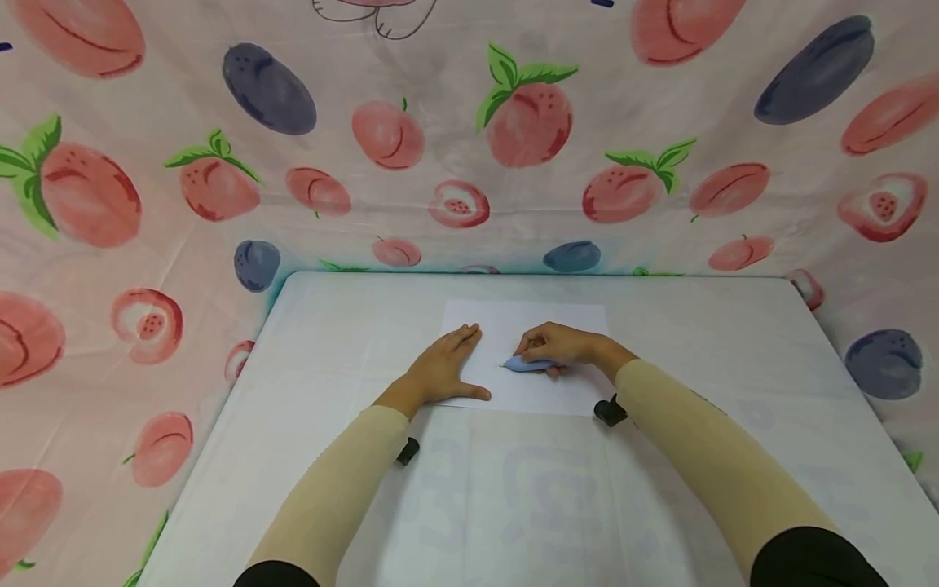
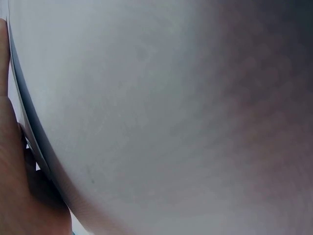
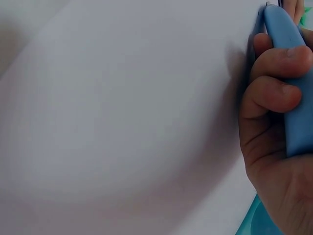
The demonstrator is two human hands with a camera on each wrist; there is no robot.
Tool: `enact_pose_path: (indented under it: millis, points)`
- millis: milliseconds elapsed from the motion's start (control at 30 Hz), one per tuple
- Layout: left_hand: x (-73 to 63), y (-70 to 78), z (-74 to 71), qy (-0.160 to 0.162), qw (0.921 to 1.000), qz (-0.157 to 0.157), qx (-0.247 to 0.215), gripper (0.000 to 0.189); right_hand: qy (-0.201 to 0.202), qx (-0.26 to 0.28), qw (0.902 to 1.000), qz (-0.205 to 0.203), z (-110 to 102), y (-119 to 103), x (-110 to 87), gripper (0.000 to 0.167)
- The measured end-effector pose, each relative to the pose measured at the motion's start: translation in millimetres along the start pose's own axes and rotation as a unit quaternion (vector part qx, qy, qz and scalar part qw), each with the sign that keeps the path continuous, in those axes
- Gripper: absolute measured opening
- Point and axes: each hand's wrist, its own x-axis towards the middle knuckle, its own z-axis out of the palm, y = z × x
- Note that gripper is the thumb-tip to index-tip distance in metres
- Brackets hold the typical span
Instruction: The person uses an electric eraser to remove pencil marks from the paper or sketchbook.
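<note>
A white sheet of paper [image 1: 539,322] lies on the table. My left hand [image 1: 447,367] rests on its left part, thumb spread toward me and fingers pointing away. In the left wrist view that hand [image 2: 19,181] shows at the left edge beside the paper's edge. My right hand [image 1: 561,344] grips a blue tapered tool [image 1: 530,365] over the middle of the sheet, its thin tip pointing left toward my left hand. Curled fingers [image 3: 279,98] wrap the tool's smooth blue body [image 3: 298,122] in the right wrist view.
The white-covered table [image 1: 330,342] extends around the sheet on all sides. Behind it and at both sides hangs a pink cloth [image 1: 440,81] printed with fruit. Small black devices [image 1: 610,411] sit at both wrists.
</note>
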Motion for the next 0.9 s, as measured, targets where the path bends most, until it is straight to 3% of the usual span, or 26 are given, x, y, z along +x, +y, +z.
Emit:
enact_pose_path:
  millis: [900]
  points:
    - [-8.7, -0.8, 0.2, 0.005, 0.9998, 0.017, -0.002, 0.118, 0.014, 0.047, 0.9988, 0.007, 13, 3, -10.2, 0.03]
